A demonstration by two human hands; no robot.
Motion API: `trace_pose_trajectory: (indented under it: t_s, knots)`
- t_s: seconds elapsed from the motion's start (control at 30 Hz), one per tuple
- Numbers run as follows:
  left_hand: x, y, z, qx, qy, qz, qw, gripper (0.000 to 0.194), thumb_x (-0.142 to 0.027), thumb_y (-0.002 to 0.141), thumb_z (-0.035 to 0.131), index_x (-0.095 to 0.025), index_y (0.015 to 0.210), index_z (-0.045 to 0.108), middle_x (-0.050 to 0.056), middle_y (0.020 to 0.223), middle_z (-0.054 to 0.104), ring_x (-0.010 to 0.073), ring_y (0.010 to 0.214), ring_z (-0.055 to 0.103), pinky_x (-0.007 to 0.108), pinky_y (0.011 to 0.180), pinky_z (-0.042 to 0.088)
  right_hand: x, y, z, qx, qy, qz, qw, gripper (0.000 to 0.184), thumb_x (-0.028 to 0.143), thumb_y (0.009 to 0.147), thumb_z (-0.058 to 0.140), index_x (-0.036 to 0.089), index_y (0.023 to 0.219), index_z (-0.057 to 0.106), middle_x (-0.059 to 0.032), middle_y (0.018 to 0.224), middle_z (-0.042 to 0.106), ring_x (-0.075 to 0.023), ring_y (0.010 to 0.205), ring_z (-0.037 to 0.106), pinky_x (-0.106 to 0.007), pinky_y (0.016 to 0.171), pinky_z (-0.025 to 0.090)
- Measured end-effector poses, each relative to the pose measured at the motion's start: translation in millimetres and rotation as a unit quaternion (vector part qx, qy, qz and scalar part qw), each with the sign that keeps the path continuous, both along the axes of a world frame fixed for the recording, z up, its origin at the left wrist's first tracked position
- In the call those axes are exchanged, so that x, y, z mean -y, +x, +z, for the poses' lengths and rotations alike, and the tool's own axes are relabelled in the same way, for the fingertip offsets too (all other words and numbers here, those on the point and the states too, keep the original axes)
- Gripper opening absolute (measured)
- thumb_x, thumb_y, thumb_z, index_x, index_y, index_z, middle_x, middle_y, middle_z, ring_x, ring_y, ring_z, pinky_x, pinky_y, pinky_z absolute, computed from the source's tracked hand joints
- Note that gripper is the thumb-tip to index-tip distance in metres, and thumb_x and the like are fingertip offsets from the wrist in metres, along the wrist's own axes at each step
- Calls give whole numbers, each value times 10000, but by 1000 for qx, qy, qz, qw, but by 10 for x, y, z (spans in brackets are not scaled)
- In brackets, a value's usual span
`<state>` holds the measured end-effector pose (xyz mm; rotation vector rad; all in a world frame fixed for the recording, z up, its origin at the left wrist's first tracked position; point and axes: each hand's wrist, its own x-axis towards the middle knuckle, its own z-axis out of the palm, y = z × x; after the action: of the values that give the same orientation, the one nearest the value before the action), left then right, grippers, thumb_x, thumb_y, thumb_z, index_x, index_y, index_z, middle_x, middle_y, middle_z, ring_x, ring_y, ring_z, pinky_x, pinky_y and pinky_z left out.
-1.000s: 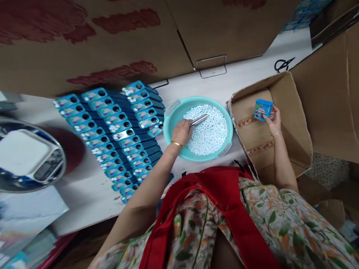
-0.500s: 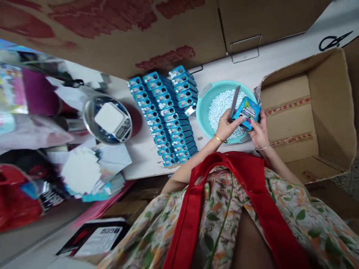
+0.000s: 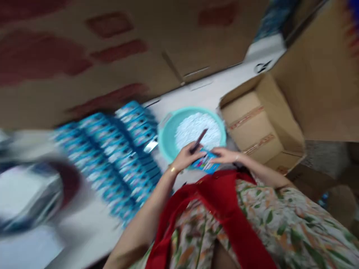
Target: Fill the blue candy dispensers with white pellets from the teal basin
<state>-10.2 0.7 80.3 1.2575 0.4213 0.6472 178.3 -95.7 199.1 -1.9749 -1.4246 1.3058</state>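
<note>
Blue packet we clamp between right hand and left hand, whose gripped scoop slants away over white pellets.

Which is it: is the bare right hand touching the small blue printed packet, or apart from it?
Touching. The head view shows the right hand with its fingers laid over the blue packet, no gap between, despite some blur.
</note>
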Motion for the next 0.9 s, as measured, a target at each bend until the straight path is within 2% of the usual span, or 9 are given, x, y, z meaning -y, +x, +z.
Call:
trace_pose_trajectory:
  t_s: [0.1,0.17,0.27,0.33,0.43,0.57,0.67,0.77,0.9]
  knots:
    - [-193,124,-468,-37,22,28,999,466,-674,946,569,-287,1190,658,46,1012,745,265,898,708,409,830,597,-32,85,-186,40,1,-42,998,674,951,359,814,356,647,683,182,597,656,-141,583,603,-324,555,597]
    - [-404,227,-781,-95,96,127,983,407,-614,963,475,-302,1151,655,82,1033,737,329,974,721,500,912,603,-50,166,-249,69,46,-101,991,676,961,342,786,378,658,653,182,587,651,-167,578,628,-364,558,617]
    - [-663,324,-995,-190,220,207,934,386,-557,955,402,-304,1072,669,95,937,673,399,958,683,597,899,582,-49,235,-268,97,124,-181,971,643,976,407,720,444,768,695,124,671,733,-244,640,713,-470,625,677]
    - [-711,376,-922,-222,252,210,918,379,-448,965,349,-287,1065,678,89,855,607,394,891,638,611,844,563,-27,253,-238,107,161,-219,956,645,1007,454,642,509,858,711,129,722,760,-288,724,765,-546,712,713]
    - [-567,529,-633,-211,238,173,932,345,-254,962,363,-246,1106,676,67,838,571,336,933,611,569,913,547,74,253,-148,101,166,-252,948,634,981,501,662,520,934,697,140,855,798,-315,926,808,-642,936,708]
    - [-266,912,-536,-243,196,107,944,330,-126,1007,499,-184,1279,677,139,1176,706,287,1167,632,452,1049,521,149,331,-93,62,126,-275,951,644,834,680,774,381,1127,676,55,1171,829,-272,1196,767,-585,1222,575]
    - [-77,1120,-649,-242,212,44,946,463,-59,1014,461,-164,1416,664,196,1431,674,295,1313,622,425,1090,513,73,413,-112,32,117,-271,955,781,858,732,739,306,1277,648,-36,1307,802,-262,1292,737,-491,1198,585]
    - [88,1178,-639,-204,232,-17,951,563,-8,961,444,-131,1475,639,204,1489,661,307,1356,631,439,1148,515,53,417,-69,30,135,-238,961,769,825,785,732,300,1341,651,-74,1346,789,-261,1257,758,-458,1098,638]
    - [130,1047,-657,-132,189,0,973,551,-64,973,459,-112,1494,631,192,1504,674,297,1396,643,432,1221,513,172,357,26,54,156,-190,968,688,724,829,781,344,1383,628,-67,1364,777,-256,1266,753,-484,1116,639]
